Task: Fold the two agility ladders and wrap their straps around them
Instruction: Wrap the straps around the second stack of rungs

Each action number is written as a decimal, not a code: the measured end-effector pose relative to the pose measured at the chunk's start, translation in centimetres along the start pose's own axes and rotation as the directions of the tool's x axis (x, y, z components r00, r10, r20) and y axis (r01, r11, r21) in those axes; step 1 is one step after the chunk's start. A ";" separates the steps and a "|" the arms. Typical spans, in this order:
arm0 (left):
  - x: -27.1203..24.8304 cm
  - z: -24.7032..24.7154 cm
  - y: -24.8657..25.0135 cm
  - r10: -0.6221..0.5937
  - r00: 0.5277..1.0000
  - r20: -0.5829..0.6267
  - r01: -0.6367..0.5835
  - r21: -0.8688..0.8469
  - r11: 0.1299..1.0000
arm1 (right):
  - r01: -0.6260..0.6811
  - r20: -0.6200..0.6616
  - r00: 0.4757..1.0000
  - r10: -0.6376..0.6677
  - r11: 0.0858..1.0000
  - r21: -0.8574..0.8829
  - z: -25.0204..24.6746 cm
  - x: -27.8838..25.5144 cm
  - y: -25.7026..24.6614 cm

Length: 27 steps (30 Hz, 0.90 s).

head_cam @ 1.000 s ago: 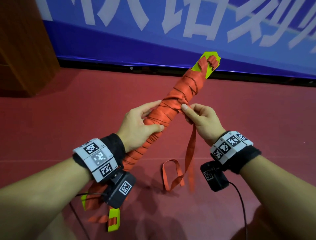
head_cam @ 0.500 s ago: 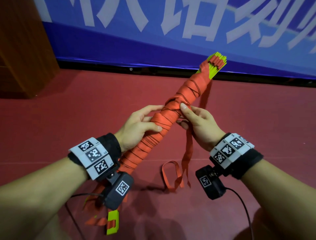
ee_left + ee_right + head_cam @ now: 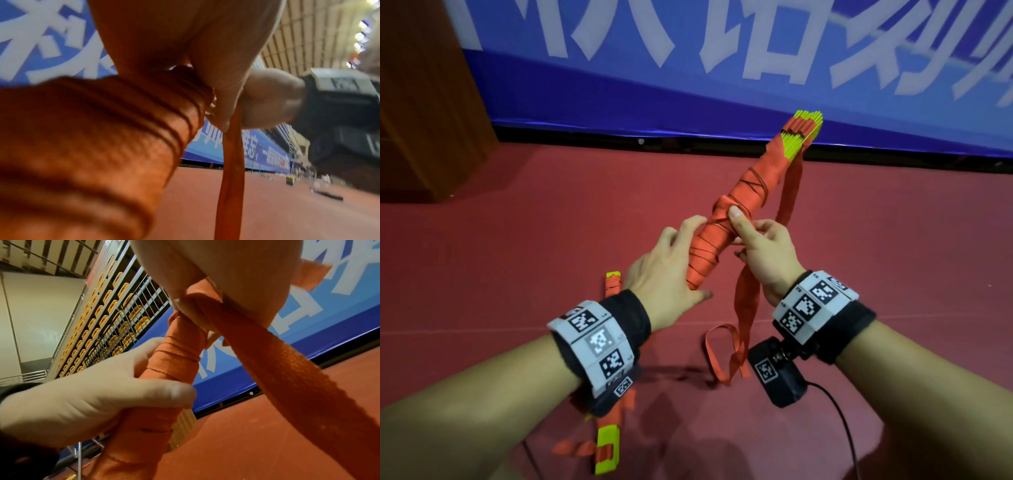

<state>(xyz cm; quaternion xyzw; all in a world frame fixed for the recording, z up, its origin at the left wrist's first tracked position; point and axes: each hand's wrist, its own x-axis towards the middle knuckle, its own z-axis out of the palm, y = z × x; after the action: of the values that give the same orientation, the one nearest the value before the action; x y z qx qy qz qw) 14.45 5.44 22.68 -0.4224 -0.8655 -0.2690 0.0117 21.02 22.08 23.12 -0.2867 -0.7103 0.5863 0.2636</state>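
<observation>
here, the folded agility ladder (image 3: 732, 219) was held up off the red floor (image 3: 524, 240), tilted, its yellow rung ends (image 3: 806, 125) pointing up toward the blue banner (image 3: 722, 85). most of its length was bound in orange strap turns. the left hand (image 3: 664, 270) gripped the lower part of the bundle, fingers curled round it and thumb laid across the front, as the right wrist view showed plainly. the right hand (image 3: 767, 253) pinched the loose strap (image 3: 748, 308) against the bundle about midway, thumb pressed on the wrap. from that pinch the strap hung down and ended in a loop (image 3: 722, 353) on the floor. a second length of strap trailed from near the top end. the other ladder (image 3: 607, 445) lay on the floor beneath the left forearm, partly hidden, one yellow end showing.
</observation>
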 end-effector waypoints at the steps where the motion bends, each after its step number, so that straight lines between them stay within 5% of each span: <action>1: -0.1 0.1 0.1 0.010 1.000 -0.015 -0.010 0.021 1.000 | -0.002 -0.016 1.000 0.002 1.000 -0.010 0.0 0.1 0.0; 8: -0.3 0.4 0.2 0.045 0.996 -0.080 -0.044 0.017 0.999 | 0.019 -0.094 0.995 -0.022 0.999 -0.035 -0.7 -0.2 -0.1; 13: -0.2 0.0 0.0 0.034 0.995 -0.094 -0.037 -0.022 0.999 | 0.024 -0.037 0.999 -0.026 0.998 -0.060 -1.1 -0.4 -0.3; 27: 0.4 -0.9 -1.4 -0.028 0.996 -0.083 -0.012 -0.438 0.899 | 0.194 0.098 0.978 -0.185 0.977 -0.092 -1.7 -0.9 -1.2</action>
<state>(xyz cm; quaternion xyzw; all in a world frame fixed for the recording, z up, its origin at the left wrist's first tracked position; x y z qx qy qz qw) 12.97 4.63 22.91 -0.3984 -0.7832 -0.4749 -0.0468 22.80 22.40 24.52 -0.2041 -0.7742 0.5339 0.2719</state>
